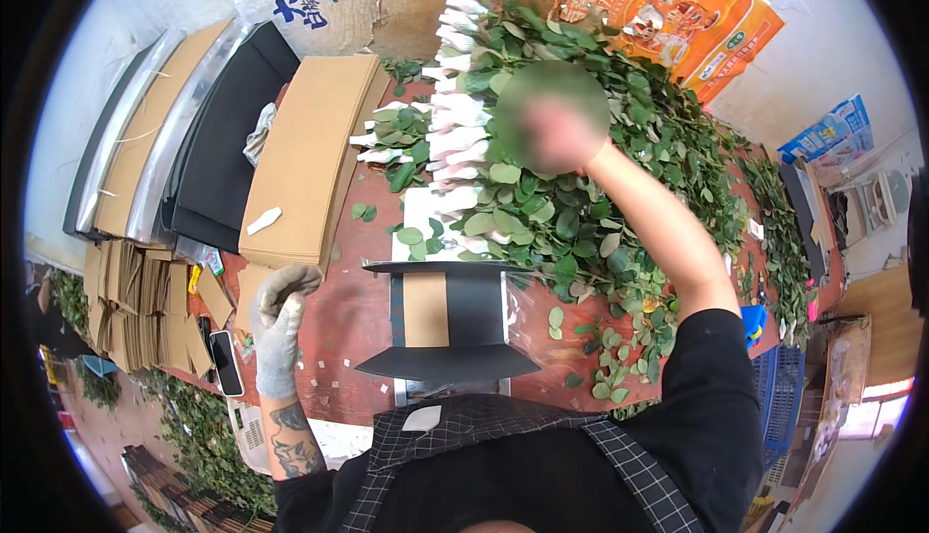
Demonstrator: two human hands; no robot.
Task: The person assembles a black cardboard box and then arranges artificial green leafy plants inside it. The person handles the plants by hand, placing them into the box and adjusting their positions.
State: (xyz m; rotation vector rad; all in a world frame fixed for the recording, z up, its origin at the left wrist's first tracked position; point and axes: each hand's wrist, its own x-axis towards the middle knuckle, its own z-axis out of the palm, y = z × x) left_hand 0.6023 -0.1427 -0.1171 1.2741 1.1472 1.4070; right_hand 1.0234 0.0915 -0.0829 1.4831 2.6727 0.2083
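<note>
My left hand (279, 330), in a pale grey knit glove with a darker palm, is raised with curled fingers beside the front corner of a cardboard stack (312, 148). Nothing shows in it. My right hand (555, 134) reaches over a large heap of leafy green stems (639, 148); a round blur covers it, so its hold cannot be made out. Flower heads in white mesh sleeves (461, 112) line the heap's left edge. Before my body lies a black wrapping sheet (475, 308) with upright curved flaps and a cardboard strip (426, 309) across it.
Black sheets (225, 134) and plastic-wrapped boards lean at the left wall. Folded cardboard pieces (138, 308) and a phone (227, 362) lie at the left. Loose leaves (613, 366) are scattered at the right front; a blue crate (776, 402) stands beyond the table edge.
</note>
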